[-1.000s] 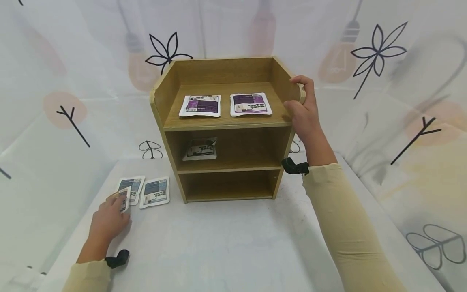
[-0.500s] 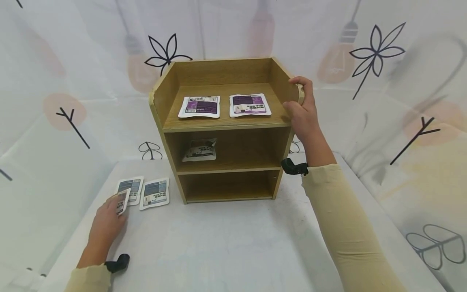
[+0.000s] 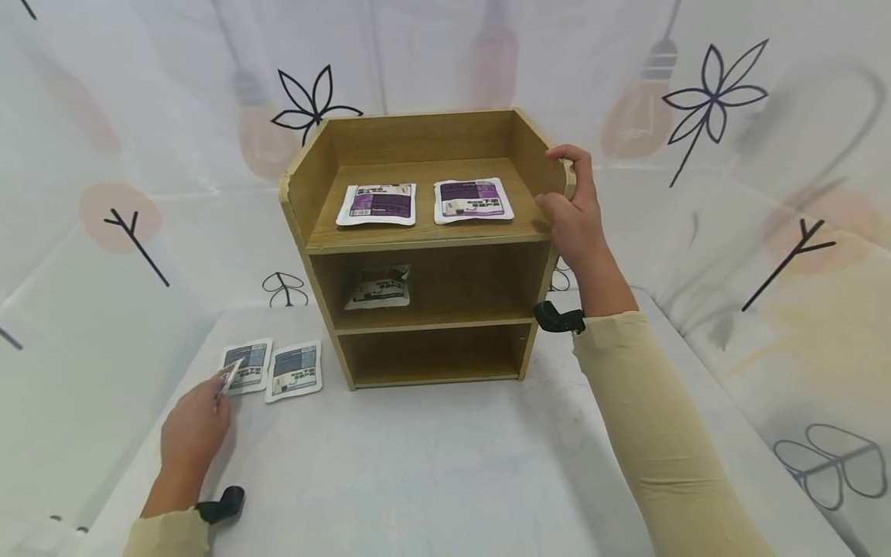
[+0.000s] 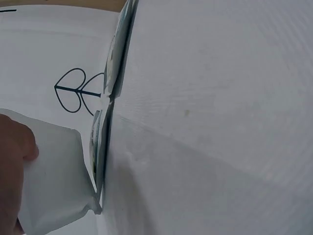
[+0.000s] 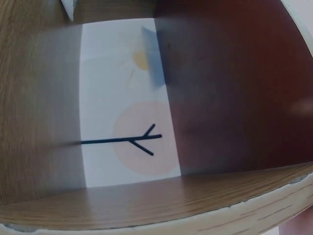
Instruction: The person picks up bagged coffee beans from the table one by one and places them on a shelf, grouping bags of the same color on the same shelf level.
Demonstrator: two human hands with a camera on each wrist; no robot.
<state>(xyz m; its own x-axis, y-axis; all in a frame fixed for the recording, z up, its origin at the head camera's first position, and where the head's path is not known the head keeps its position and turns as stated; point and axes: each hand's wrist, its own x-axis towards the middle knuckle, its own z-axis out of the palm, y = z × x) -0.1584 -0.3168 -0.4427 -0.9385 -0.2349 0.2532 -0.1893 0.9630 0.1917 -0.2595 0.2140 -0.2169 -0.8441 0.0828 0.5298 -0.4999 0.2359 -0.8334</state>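
My left hand (image 3: 195, 429) holds a flat sachet (image 3: 228, 377) by its side, tilted up almost edge-on to the head view. In the left wrist view, the plain white face of this held sachet (image 4: 56, 171) shows, one corner close to the tabletop. Just beyond lie two blue-and-white sachets, one (image 3: 248, 357) partly covered by the held one, the other sachet (image 3: 294, 371) to its right. My right hand (image 3: 578, 216) grips the upper right side panel of a wooden shelf unit (image 3: 425, 135), fingers over the panel's edge.
Two purple-and-white sachets, a left one (image 3: 377, 204) and a right one (image 3: 473, 200), lie on the top board. A dark-printed sachet (image 3: 380, 288) sits left in the middle compartment. The white tabletop (image 3: 418, 464) stretches in front; patterned sheeting (image 3: 431, 54) stands behind.
My left hand has turned the sachet from showing its printed face to nearly edge-on, shifting slightly left. The right hand keeps its grip on the panel.
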